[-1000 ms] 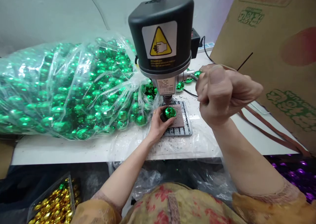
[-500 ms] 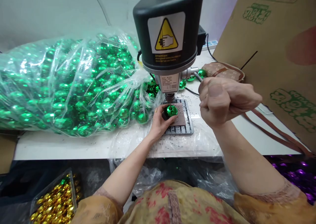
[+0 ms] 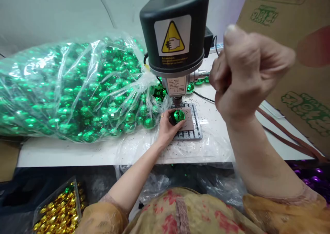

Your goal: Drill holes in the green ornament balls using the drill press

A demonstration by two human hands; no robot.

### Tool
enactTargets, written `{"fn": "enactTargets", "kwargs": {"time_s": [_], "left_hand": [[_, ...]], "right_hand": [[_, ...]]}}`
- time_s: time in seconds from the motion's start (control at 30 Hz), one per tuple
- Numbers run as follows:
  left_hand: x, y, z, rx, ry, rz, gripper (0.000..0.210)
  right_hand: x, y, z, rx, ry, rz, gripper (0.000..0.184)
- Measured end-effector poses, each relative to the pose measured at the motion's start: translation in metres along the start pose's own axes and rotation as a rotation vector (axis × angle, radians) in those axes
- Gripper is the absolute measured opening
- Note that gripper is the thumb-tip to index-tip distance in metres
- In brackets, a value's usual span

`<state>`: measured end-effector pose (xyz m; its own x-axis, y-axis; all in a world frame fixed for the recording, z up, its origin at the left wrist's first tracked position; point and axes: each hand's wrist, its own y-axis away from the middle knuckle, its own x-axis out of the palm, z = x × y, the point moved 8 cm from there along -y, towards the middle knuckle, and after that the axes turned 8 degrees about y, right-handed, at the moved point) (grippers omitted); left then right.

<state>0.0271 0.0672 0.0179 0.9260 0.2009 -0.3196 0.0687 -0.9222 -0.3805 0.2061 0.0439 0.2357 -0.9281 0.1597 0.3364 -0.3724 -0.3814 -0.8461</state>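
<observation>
A black bench drill press [image 3: 177, 31] with a yellow warning sticker stands upright in the middle of the table. On its slotted metal base [image 3: 198, 125] lies a thin brownish board [image 3: 189, 119]. My left hand [image 3: 167, 127], thumb and fingers curled, holds a shiny green faceted ball [image 3: 179, 116] on that board, under the drill chuck [image 3: 177, 100]. My right hand [image 3: 244, 72] is closed in a fist around the end of the feed lever [image 3: 206, 74], right of the drill head. Most of the lever is hidden by the fist.
A big clear bag [image 3: 77, 96] of green balls lies to the left. A cardboard box [image 3: 296, 55] and brown strap [image 3: 288, 137] are at the right. Dark shavings dot the white table [image 3: 64, 153]. Below its edge sits a bin of gold balls [image 3: 58, 210]; purple ones [image 3: 313, 179] lie lower right.
My right hand has swung upward and nearer the camera with the lever end. My left hand stays in place on the green ball, whose visible top looks slightly different.
</observation>
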Motion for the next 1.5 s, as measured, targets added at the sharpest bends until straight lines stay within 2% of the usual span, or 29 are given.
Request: {"fn": "enactTargets", "kwargs": {"time_s": [0.07, 0.13, 0.2, 0.3, 0.4, 0.47, 0.53, 0.6, 0.7, 0.8, 0.9, 0.97, 1.03, 1.13, 1.3, 1.4, 1.5], "left_hand": [[-0.011, 0.01, -0.016, 0.069, -0.064, -0.085, 0.046], [-0.019, 0.03, -0.039, 0.208, -0.087, -0.1, 0.043], [-0.018, 0.06, -0.065, 0.426, -0.063, 0.028, 0.047], [-0.005, 0.121, -0.089, 0.753, -0.133, 0.34, 0.051], [0.006, 0.167, -0.083, 0.896, -0.382, 0.529, 0.041], [0.005, 0.176, -0.077, 0.914, -0.427, 0.566, 0.04], [-0.004, 0.164, -0.076, 0.895, -0.352, 0.521, 0.04], [-0.016, 0.127, -0.072, 0.789, -0.263, 0.421, 0.029], [-0.033, 0.041, -0.051, 0.516, -0.218, 0.257, 0.024], [-0.045, -0.048, -0.02, 0.295, -0.244, 0.126, 0.02], [-0.043, -0.111, 0.015, 0.118, -0.318, 0.126, 0.008], [-0.035, -0.133, 0.034, 0.036, -0.372, 0.171, 0.007], [-0.028, -0.143, 0.045, -0.006, -0.41, 0.194, 0.01], [-0.026, -0.143, 0.049, -0.036, -0.451, 0.189, 0.014], [-0.043, -0.122, 0.025, 0.017, -0.451, 0.153, 0.037], [-0.061, -0.102, 0.001, 0.088, -0.223, 0.056, 0.042], [-0.07, -0.077, -0.007, 0.0, 0.207, 0.024, 0.046]], "right_hand": [[0.006, -0.01, -0.001, 0.034, -0.045, 0.038, 0.046], [0.007, -0.014, -0.003, 0.065, -0.069, 0.045, 0.047], [0.005, -0.014, -0.004, 0.08, -0.063, 0.038, 0.045], [0.004, -0.011, -0.005, 0.103, -0.035, 0.046, 0.045], [0.006, -0.01, -0.004, 0.091, -0.031, 0.057, 0.046], [0.006, -0.01, -0.003, 0.052, -0.046, 0.051, 0.045], [0.006, -0.012, -0.003, -0.007, -0.074, 0.027, 0.045], [0.004, -0.012, -0.003, -0.054, -0.094, 0.004, 0.047], [0.004, -0.012, -0.005, -0.049, -0.07, -0.006, 0.048], [0.004, -0.011, -0.006, -0.022, -0.027, 0.004, 0.048], [0.002, -0.01, -0.007, -0.014, -0.026, -0.006, 0.047], [0.001, -0.01, -0.007, -0.025, -0.048, -0.02, 0.048], [0.001, -0.01, -0.008, -0.033, -0.048, -0.01, 0.047], [0.002, -0.01, -0.009, -0.027, -0.019, 0.001, 0.048], [0.002, -0.008, -0.005, 0.007, -0.014, 0.016, 0.051], [0.003, -0.007, -0.005, 0.056, 0.065, 0.048, 0.052], [0.003, -0.007, -0.004, 0.055, 0.107, 0.043, 0.051]]}}
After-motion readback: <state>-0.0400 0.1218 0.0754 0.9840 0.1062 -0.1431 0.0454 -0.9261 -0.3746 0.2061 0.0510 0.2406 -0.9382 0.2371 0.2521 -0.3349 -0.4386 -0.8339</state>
